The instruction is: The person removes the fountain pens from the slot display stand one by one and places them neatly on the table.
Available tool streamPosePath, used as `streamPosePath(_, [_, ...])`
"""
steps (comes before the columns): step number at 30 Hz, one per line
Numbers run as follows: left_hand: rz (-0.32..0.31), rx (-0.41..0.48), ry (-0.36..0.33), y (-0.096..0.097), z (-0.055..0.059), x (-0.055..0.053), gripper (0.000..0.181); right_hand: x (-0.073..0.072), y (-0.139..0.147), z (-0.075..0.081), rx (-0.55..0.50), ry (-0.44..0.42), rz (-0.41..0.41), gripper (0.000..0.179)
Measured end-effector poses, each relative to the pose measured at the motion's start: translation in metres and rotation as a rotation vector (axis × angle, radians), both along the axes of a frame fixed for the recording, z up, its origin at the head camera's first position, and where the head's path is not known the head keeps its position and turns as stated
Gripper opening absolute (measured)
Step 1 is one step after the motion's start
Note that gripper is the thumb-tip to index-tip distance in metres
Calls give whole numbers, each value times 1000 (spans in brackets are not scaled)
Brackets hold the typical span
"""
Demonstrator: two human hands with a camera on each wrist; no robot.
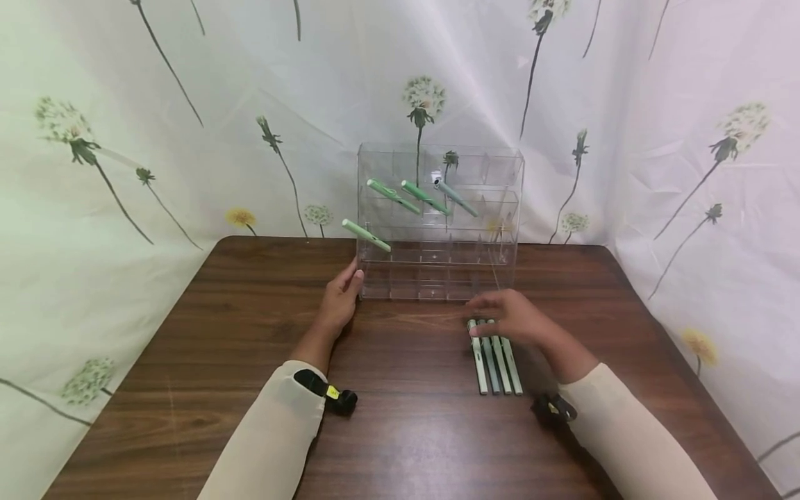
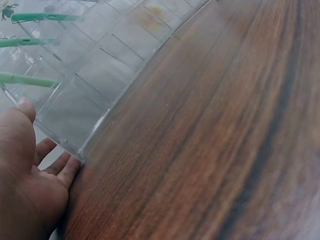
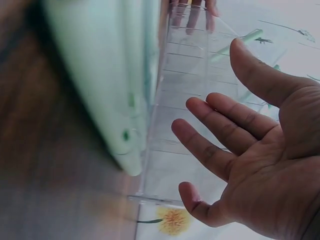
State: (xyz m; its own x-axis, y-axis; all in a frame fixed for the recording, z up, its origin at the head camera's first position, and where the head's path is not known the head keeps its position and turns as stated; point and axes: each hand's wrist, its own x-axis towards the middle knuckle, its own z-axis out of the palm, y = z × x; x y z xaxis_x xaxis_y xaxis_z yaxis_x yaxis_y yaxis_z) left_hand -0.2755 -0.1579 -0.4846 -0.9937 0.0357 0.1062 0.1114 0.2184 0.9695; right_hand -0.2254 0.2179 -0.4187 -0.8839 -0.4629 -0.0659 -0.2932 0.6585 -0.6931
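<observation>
A clear plastic tiered rack with divided compartments stands at the back of the table. Three pens, two green and one grey-green, lean in an upper tier; a light green pen leans lower at the left. My left hand holds the rack's lower left side, thumb toward the front edge and fingertips at the bottom corner. My right hand hovers over a row of several pale green and grey-green pens on the table. Its fingers are spread and hold nothing.
The brown wood-grain table ends at its back edge against a white curtain printed with dandelions. Black wrist cameras sit on both cream sleeves.
</observation>
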Motion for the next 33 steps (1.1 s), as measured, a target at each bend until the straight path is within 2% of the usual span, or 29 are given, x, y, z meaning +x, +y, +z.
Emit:
streamPosePath(8, [-7, 17, 15, 3, 2, -2, 57, -4, -5, 24, -21, 34, -1, 53])
streamPosePath(16, [-3, 25, 24, -1, 3, -5, 58, -16, -19, 45, -88, 94, -27, 53])
streamPosePath(24, [7, 16, -4, -1, 0, -3, 58, -28, -36, 59, -114, 83, -26, 55])
streamPosePath(33, [1, 25, 11, 0, 1, -3, 56, -46, -64, 76, -203, 54, -46, 52])
